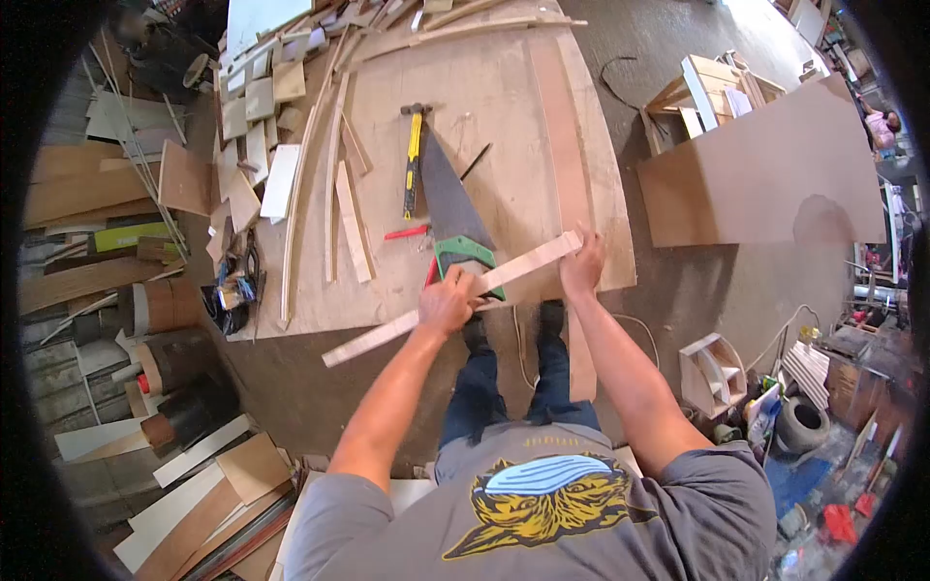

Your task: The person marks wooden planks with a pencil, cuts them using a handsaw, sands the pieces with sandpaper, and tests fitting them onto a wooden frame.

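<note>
A pale wooden strip (528, 265) slants across the table's near edge, its lower left end sticking out past the edge. My left hand (447, 304) is closed around the strip near its middle. At the strip's upper right end, my right hand (584, 265) grips it with the fingers wrapped round. Beneath the strip lies a handsaw (446, 189); its green handle (450, 252) is partly hidden by the strip and my left hand. Left of the blade is a yellow and black hammer (414, 165). A red tool (407, 232) and a thin black stick (477, 161) lie nearby.
The plywood tabletop (387, 87) carries wood offcuts (260, 100) and long narrow strips (355, 223) on its left. A long brown board (559, 126) runs along the right side. A large panel (756, 174) leans farther right. A small wooden shelf piece (713, 376) stands on the floor.
</note>
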Available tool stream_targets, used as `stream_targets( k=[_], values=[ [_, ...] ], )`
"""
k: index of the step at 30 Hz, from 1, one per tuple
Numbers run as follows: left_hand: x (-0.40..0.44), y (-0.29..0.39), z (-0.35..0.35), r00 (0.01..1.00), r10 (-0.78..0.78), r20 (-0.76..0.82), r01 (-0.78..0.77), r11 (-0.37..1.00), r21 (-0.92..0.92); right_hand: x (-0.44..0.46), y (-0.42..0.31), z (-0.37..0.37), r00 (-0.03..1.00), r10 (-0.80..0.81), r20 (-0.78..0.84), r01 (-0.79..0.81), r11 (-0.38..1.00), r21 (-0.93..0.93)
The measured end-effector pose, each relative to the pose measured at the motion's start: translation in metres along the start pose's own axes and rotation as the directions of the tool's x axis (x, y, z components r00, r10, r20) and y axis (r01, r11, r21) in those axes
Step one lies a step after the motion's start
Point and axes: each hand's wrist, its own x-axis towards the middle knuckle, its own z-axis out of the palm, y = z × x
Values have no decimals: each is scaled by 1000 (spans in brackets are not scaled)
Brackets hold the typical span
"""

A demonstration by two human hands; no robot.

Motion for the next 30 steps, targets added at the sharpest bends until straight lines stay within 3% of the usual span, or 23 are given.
stream_targets(
  k=[2, 5, 6, 8, 11, 13, 17, 23, 26, 28, 29, 30],
  values=[
    [-4, -21, -6, 999, 27, 43, -27, 999, 20, -18, -3, 12, 999, 12, -53, -7, 996, 94],
    [-11, -57, -19, 995, 83, 52, -86, 995, 51, -29, -15, 31, 986, 166, -24, -135, 869, 476],
    [-13, -69, -24, 993, 107, 43, -110, 992, 63, -33, -23, 31, 959, 267, 95, -262, 713, 650],
    [-17, -91, -31, 990, 51, 128, -65, 992, 105, -35, -47, 20, 852, 371, 369, -480, 273, 834],
    [-23, -117, -49, 983, 28, 182, -54, 989, 140, -33, -66, 19, 828, 229, 511, -560, 344, 753],
    [-27, -135, -61, 983, 57, 176, -86, 982, 167, -38, -80, 26, 810, 135, 571, -556, 485, 675],
    [-30, -165, -75, 976, 40, 215, -83, 977, 195, -49, -93, 45, 771, -55, 634, -407, 724, 557],
    [-23, -181, -77, 971, 95, 220, -139, 970, 198, -59, -90, 72, 627, -158, 763, -409, 767, 495],
    [-23, -165, -95, 974, 102, 200, -144, 967, 209, -67, -105, 46, 652, -56, 756, -562, 633, 533],
    [-19, -157, -101, 978, 175, 114, -194, 964, 182, -68, -95, 38, 638, -71, 767, -596, 586, 549],
    [-16, -153, -102, 973, 180, 142, -206, 958, 201, -68, -87, 31, 640, -68, 765, -609, 562, 559],
    [-9, -145, -105, 966, 197, 171, -231, 949, 215, -69, -78, 27, 664, -101, 741, -526, 641, 559]
  ],
)
